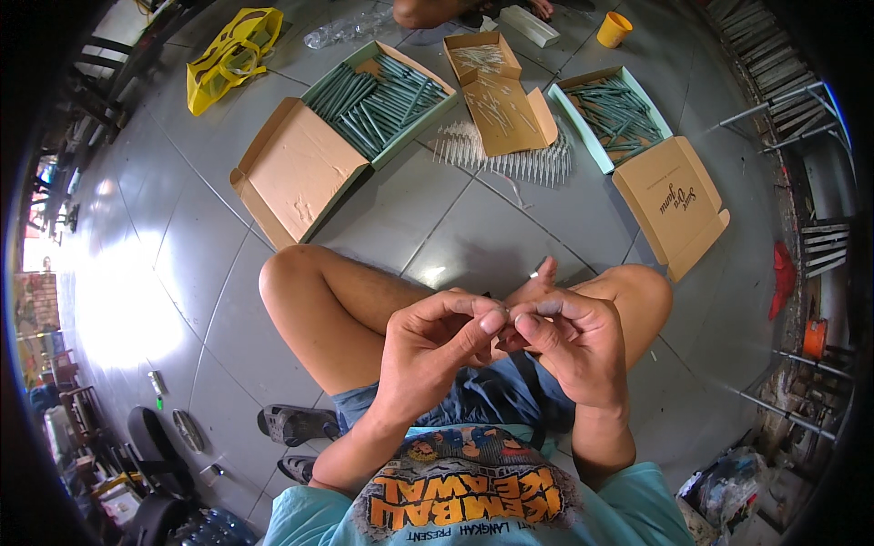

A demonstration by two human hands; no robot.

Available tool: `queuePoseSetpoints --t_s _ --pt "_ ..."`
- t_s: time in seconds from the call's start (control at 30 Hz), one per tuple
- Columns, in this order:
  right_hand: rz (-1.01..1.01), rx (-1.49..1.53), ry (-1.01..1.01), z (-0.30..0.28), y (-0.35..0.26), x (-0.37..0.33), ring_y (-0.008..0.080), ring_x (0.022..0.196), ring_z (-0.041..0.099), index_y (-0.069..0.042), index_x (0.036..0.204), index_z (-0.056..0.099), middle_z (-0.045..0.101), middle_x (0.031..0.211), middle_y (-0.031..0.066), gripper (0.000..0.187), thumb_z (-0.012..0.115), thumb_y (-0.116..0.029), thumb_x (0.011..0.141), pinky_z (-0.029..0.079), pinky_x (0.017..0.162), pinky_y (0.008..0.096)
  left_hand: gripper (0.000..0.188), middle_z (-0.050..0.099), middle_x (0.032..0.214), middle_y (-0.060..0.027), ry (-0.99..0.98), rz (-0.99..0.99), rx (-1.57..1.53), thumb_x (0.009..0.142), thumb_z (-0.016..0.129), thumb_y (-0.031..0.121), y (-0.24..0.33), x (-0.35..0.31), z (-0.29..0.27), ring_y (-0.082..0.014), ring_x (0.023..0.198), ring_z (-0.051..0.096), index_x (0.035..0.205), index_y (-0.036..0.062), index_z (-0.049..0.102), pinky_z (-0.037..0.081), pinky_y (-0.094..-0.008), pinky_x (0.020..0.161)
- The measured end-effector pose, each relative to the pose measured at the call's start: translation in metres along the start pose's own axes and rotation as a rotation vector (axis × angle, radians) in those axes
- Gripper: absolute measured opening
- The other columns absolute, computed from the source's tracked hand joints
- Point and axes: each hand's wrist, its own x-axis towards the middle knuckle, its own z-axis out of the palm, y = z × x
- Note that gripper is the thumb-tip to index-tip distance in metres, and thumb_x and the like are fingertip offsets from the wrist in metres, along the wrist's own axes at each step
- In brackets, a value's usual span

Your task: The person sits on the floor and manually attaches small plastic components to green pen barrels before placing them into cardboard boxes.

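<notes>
Above my crossed legs, my left hand [435,338] and my right hand [580,344] meet fingertip to fingertip. Each is closed in a pinch of thumb and forefinger. Whatever lies between the fingertips is hidden or too small to name. Past my knees, an open green-edged box [371,164] is full of dark green, pen-like sticks [369,109]. A second such box [608,167] to the right holds more green sticks [612,114]. Between them, thin pale sticks [492,102] lie in a brown carton [510,141], and clear, spiky pieces [537,168] stand in rows on the floor.
A yellow bag [235,56], a crumpled clear plastic bag [350,29] and a yellow cup [614,30] are at the far side, near another person's leg [421,13]. Sandals [296,425] lie by my left hip. Metal racks [801,118] line the right edge.
</notes>
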Motion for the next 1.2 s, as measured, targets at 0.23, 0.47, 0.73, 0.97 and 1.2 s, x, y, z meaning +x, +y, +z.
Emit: queuePoseSetpoints --t_s 0.23,0.47,0.73,0.97,1.2 --pt "0.024 0.005 0.011 -0.0020 0.0027 -0.0006 0.0113 0.088 0.062 0.008 0.098 0.065 0.068 0.094 0.0093 0.012 0.060 -0.001 0.093 0.051 0.078 0.0230 0.015 0.065 0.087 -0.0031 0.001 0.003 0.022 0.092 0.066 0.010 -0.0001 0.0004 0.0002 -0.0081 0.073 0.060 0.100 -0.0019 0.067 0.047 -0.0212 0.058" --pt "0.008 0.004 0.016 -0.0008 0.0020 -0.0002 0.0114 0.087 0.063 0.009 0.097 0.065 0.068 0.093 0.0098 0.012 0.061 -0.001 0.093 0.051 0.077 0.0229 0.015 0.063 0.086 -0.0023 -0.018 0.002 0.027 0.092 0.066 0.011 0.0005 0.0005 -0.0007 -0.0081 0.073 0.061 0.099 -0.0023 0.068 0.048 -0.0208 0.059" --pt "-0.027 -0.020 -0.013 -0.0050 0.0062 0.0006 0.0218 0.082 0.069 0.010 0.099 0.063 0.068 0.092 0.0173 0.013 0.060 -0.001 0.093 0.061 0.076 0.0332 0.015 0.063 0.086 -0.0030 -0.009 -0.023 0.007 0.092 0.066 0.011 0.0009 -0.0005 -0.0008 -0.0083 0.072 0.060 0.099 -0.0026 0.068 0.049 -0.0218 0.060" --pt "0.032 0.031 -0.027 -0.0032 0.0025 0.0005 0.0139 0.085 0.066 0.008 0.097 0.065 0.068 0.093 0.0105 0.012 0.061 -0.002 0.093 0.054 0.076 0.0247 0.016 0.064 0.085 -0.0049 -0.040 -0.009 -0.001 0.091 0.067 0.010 -0.0013 0.0004 -0.0038 -0.0092 0.070 0.059 0.100 -0.0032 0.068 0.049 -0.0221 0.059" --pt "-0.011 0.028 -0.009 0.0032 -0.0019 0.0013 0.0144 0.084 0.066 0.008 0.096 0.065 0.068 0.091 0.0104 0.011 0.060 -0.001 0.093 0.056 0.074 0.0250 0.017 0.064 0.088 -0.0055 -0.002 0.039 0.008 0.090 0.068 0.008 -0.0028 -0.0010 0.0008 -0.0095 0.074 0.061 0.103 -0.0032 0.067 0.050 -0.0215 0.059"
